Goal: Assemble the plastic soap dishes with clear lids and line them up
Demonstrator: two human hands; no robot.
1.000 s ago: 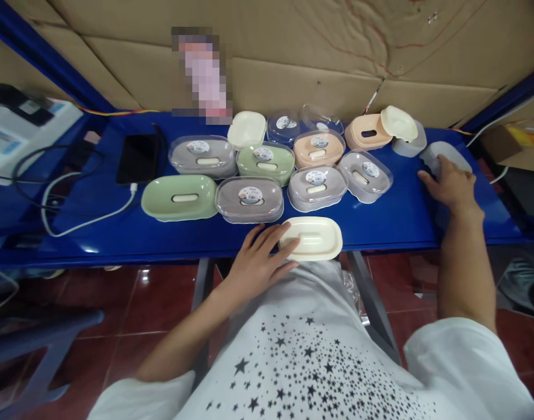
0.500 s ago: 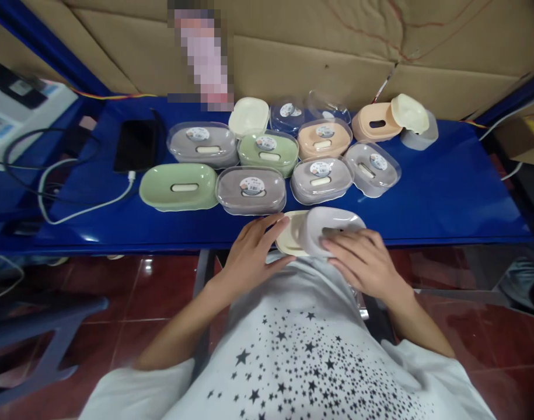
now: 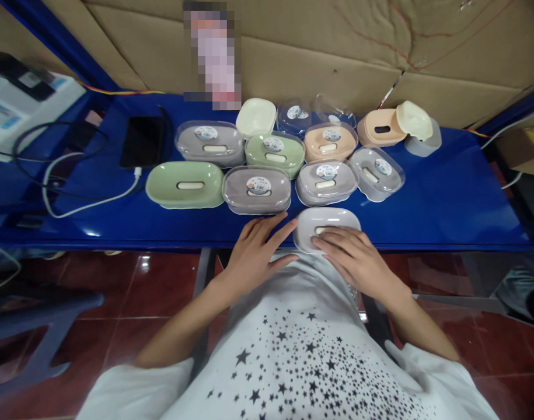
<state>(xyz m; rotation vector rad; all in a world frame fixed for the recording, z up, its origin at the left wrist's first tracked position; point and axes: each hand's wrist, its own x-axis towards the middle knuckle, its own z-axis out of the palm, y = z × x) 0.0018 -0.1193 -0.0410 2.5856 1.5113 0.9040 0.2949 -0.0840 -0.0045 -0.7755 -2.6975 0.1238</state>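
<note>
A pale grey oval soap dish (image 3: 306, 224) with a slotted middle sits at the front edge of the blue table. My right hand (image 3: 356, 256) covers its right part, fingers over the top and near the slot; its thumb's hold is partly hidden. At the dish's left end is my left hand (image 3: 260, 251), fingers apart and holding nothing, the index fingertip close to or touching the rim. Just behind are a grey lidded soap box (image 3: 244, 201) and a lighter one (image 3: 310, 192), both under clear covers with round labels.
More boxes stand behind: a green dish (image 3: 161, 186), a lidded green box (image 3: 258, 151), a peach box (image 3: 314, 143) and loose clear lids (image 3: 284, 125). A phone (image 3: 142, 143) with a white cable lies left. Cardboard (image 3: 293, 64) lines the back.
The pale grey dish has moved left and down over the cream piece, which no longer shows. My right hand went with it; my left hand stays about the same, beside it.
</note>
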